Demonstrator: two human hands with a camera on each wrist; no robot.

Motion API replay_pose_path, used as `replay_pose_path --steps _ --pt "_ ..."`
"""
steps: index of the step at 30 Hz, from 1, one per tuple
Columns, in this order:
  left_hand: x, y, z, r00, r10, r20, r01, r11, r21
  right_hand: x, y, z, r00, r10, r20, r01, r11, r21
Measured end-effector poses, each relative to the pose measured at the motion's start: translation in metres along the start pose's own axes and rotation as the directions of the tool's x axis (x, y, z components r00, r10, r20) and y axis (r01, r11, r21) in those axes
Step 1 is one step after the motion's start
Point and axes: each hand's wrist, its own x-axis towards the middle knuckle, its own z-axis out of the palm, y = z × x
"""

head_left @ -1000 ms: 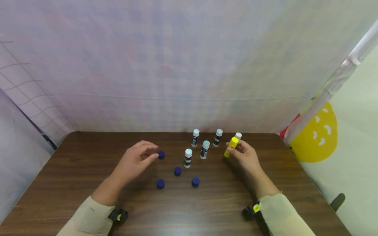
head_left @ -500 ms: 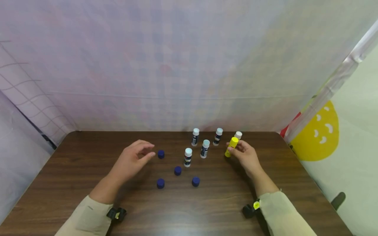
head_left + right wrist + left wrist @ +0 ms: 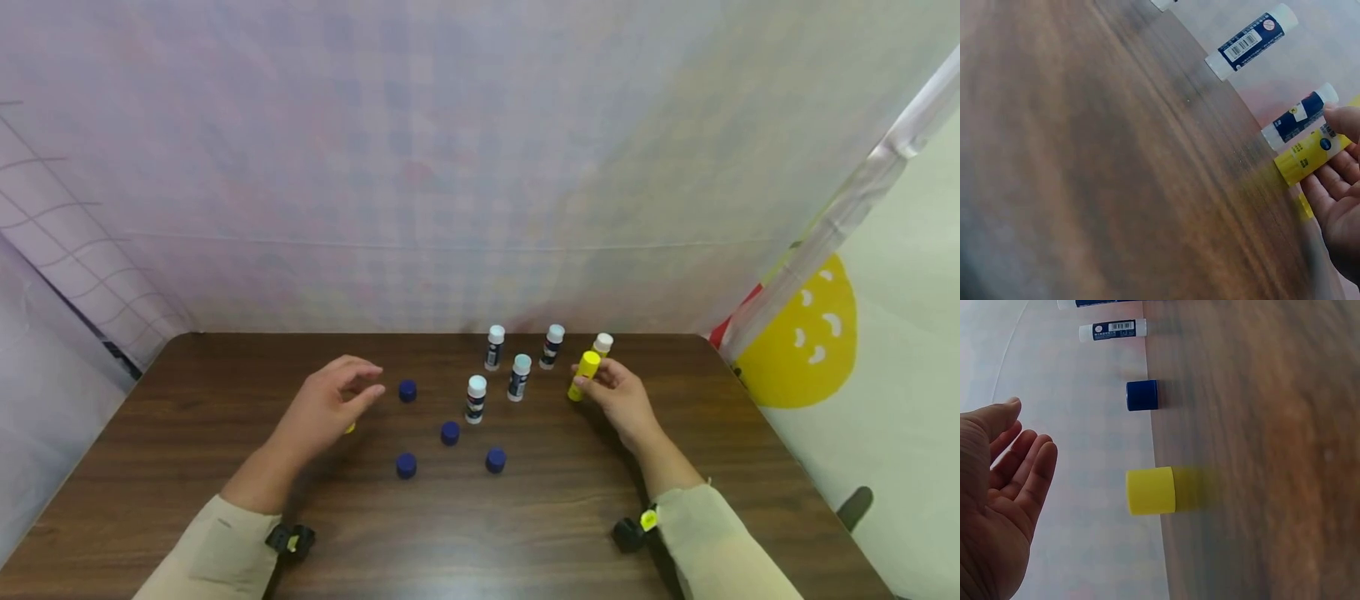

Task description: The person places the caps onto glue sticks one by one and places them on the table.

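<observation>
In the head view my right hand (image 3: pixel 621 400) pinches a yellow glue stick (image 3: pixel 583 375) between thumb and fingers. It leans slightly, with its lower end at or close to the tabletop; the right wrist view shows its printed yellow barrel (image 3: pixel 1304 159). Just behind that hand stands another yellow glue stick with a white top (image 3: pixel 602 343), partly hidden. My left hand (image 3: pixel 324 408) hovers at the left, fingers loosely bent and holding nothing. A yellow cap (image 3: pixel 1150 490) stands on the table beside it, mostly covered by the hand in the head view. A blue cap (image 3: pixel 407 391) lies just right of its fingertips.
Several dark blue glue sticks with white tops, such as this glue stick (image 3: pixel 476 400), stand upright mid-table. More blue caps, including one cap (image 3: pixel 406 466), sit nearer the front of the brown table (image 3: pixel 465 533). A pale curtain (image 3: pixel 420 167) hangs behind the back edge.
My left hand has drawn back a little to the left, away from the blue cap, and a yellow cap now shows under it. My right hand stays nearly still with the glue stick.
</observation>
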Motion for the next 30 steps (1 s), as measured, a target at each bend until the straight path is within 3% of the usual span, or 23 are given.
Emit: replay_pose_path --steps 19,30 --pt "-0.001 -0.015 -0.009 0.993 -0.08 0.082 0.073 0.994 0.079 -0.001 0.005 0.0 1.0 -0.001 -0.005 0.001 1.0 -0.01" --pt "0.002 -0.023 -0.014 0.97 -0.155 0.189 0.123 0.978 0.17 -0.002 0.004 0.0 1.0 -0.002 -0.006 0.001 0.999 -0.05"
